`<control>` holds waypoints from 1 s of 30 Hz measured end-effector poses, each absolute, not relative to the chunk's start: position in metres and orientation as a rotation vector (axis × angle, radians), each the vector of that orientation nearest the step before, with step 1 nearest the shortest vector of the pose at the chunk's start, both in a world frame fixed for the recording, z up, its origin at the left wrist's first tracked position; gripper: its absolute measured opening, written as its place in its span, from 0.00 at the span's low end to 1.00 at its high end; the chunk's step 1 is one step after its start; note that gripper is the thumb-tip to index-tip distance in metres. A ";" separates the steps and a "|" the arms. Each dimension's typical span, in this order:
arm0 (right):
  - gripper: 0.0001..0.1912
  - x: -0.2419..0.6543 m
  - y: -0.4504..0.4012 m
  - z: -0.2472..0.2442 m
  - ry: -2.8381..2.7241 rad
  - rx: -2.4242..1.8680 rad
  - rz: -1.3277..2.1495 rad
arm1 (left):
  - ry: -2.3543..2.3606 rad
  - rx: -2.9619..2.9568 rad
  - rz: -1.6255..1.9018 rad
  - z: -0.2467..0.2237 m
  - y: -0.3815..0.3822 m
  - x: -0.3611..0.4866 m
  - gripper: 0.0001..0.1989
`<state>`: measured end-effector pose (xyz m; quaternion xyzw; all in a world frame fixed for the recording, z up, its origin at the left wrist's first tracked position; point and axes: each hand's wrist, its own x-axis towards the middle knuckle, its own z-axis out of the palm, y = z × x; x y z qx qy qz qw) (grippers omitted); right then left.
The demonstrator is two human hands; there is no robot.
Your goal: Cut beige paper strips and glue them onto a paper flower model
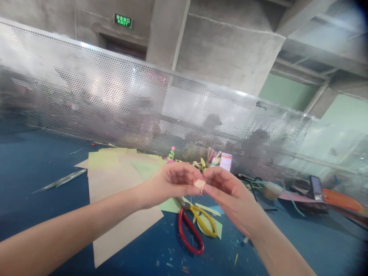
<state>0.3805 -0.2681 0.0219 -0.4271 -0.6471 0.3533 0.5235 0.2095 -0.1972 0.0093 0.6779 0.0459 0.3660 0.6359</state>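
Note:
Between the fingertips of both hands is a small cream-coloured piece (199,184), which looks like folded paper. My left hand (181,179) pinches it from the left, thumb below and fingers above. From the other side, my right hand (227,188) closes thumb and fingers on its right edge. Just beneath the hands lie scissors (191,222) with one red and one yellow handle, their blades partly hidden. Green paper scraps (209,224) lie under and beside the handles. Left of them, a large cream sheet (115,214) passes under my left forearm.
A perforated metal screen (115,92) borders the blue table (66,214) at the back. Near it stand a small green-and-pink cone (171,154), a cup of sticks (212,157) and a phone (226,161). At right are another phone (316,188) and an orange item (342,200).

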 end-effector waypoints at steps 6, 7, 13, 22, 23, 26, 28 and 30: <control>0.08 0.385 -0.268 0.025 -1.605 -1.034 0.844 | 0.106 1.502 0.811 0.006 -0.196 0.212 0.08; 0.08 0.386 -0.268 0.026 -1.617 -1.038 0.846 | 0.107 1.501 0.814 0.006 -0.196 0.213 0.08; 0.08 0.389 -0.272 0.030 -1.691 -1.051 0.865 | 0.113 1.516 0.794 0.004 -0.195 0.215 0.09; 0.07 0.389 -0.276 0.038 -1.831 -1.148 0.666 | 0.127 1.522 0.783 -0.004 -0.191 0.220 0.09; 0.07 0.389 -0.277 0.038 -1.832 -1.166 0.644 | 0.126 1.523 0.787 -0.005 -0.191 0.220 0.09; 0.06 0.386 -0.279 0.037 -1.814 -1.213 0.593 | 0.119 1.538 0.809 -0.006 -0.193 0.222 0.08; 0.07 0.384 -0.279 0.037 -1.791 -1.230 0.566 | 0.111 1.553 0.822 -0.006 -0.194 0.223 0.08; 0.08 0.383 -0.280 0.036 -1.771 -1.240 0.549 | 0.104 1.572 0.827 -0.006 -0.195 0.224 0.08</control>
